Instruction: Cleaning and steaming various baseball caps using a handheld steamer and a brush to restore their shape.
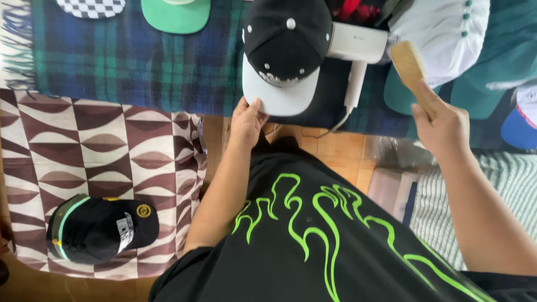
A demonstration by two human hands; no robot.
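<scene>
Fingers of the left hand (pixel 246 120) pinch the front edge of the grey brim of a black cap (pixel 285 53), which sits just beyond that hand on a white steamer-like device (pixel 358 45) over the plaid blanket (pixel 140 61). Off to the other side, the right hand (pixel 442 126) is closed around the handle of a wooden brush (pixel 408 64), bristle head raised past its knuckles. Behind the left forearm, well apart, another black cap (pixel 100 229) lies on a brown patterned cloth (pixel 100 145).
</scene>
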